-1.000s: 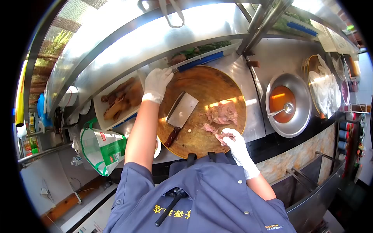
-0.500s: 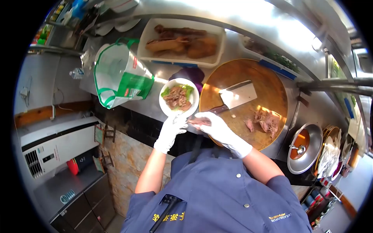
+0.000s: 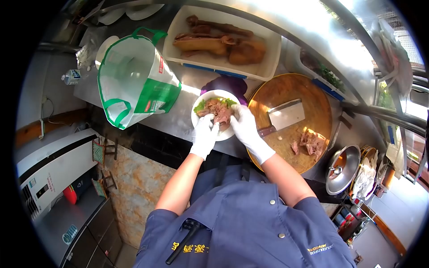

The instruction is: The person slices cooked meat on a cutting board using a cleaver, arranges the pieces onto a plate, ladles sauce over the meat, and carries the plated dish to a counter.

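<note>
"White rubbery gloves cover both working hands. What do they touch?"

"The left hand (image 3: 205, 135) is at the near side of a round white bowl (image 3: 213, 93), fingers drawn in narrow against shredded pink-brown meat (image 3: 219, 108). Whether it pinches a piece, I can't tell."

"And the right hand (image 3: 244, 123)?"

"Half curled at the bowl's right rim, fingertips reaching in toward the meat. The glove hides its inner side, so I can't say if anything sits in its grip."

"Where does the bowl stand?"

"On the grey metal surface (image 3: 181, 121), just left of the round wooden chopping board (image 3: 295, 89). A wide-bladed cleaver with a dark red handle (image 3: 286, 115) lies there, left of more torn pink meat (image 3: 311, 144)."

"How would you handle the meat in the bowl well?"

"Lightly, I'd judge. Work with the fingertips and gather loose shreds toward the middle, leaving the frilly green leaves (image 3: 199, 106) showing at the far edge. Let one hand steady the rim while the other nudges; pushing hard from one side could tip the bowl or spill pieces onto the surface."
</note>
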